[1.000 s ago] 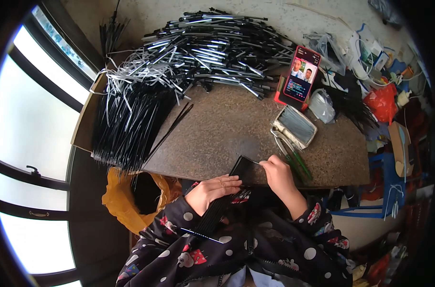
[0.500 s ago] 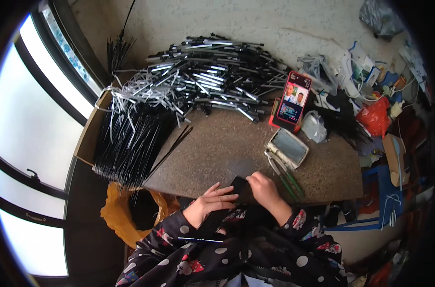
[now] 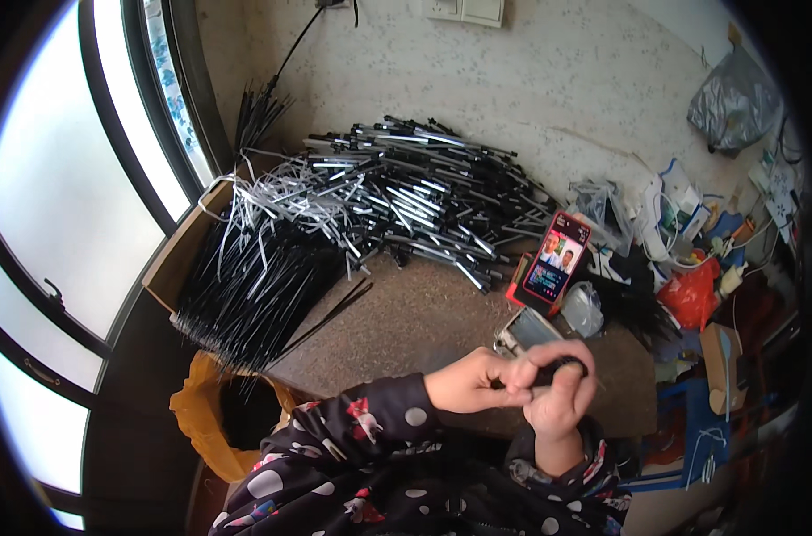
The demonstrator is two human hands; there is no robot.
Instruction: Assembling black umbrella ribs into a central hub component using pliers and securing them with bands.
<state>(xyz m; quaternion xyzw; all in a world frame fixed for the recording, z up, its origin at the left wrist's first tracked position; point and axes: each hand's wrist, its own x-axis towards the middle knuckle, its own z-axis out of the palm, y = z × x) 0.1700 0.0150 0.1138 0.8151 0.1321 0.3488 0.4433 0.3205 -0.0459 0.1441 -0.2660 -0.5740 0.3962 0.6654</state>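
Observation:
Both of my hands are raised together over the right front part of the table (image 3: 397,304). My left hand (image 3: 477,380) is closed in a pinch, its fingertips meeting the right hand. My right hand (image 3: 562,393) is curled, with its fingers bent over toward the left hand. A small dark thing (image 3: 567,363) shows inside its curl, blurred, and I cannot make out its kind. Just beyond the hands lies a shallow rectangular tray (image 3: 528,329), partly covered by them. The green-handled pliers do not show; the hands cover that spot.
A large heap of black and silver strips (image 3: 424,192) covers the back of the table. Black strips with pale ends (image 3: 254,286) fill a box at left. A phone (image 3: 556,259) stands on a red holder. A yellow bag (image 3: 205,411) hangs below; clutter with a red bag (image 3: 689,295) lies right.
My hands have moved right and up from the table's front edge, where they held a flat black piece. The view has tilted upward. The pliers are no longer visible.

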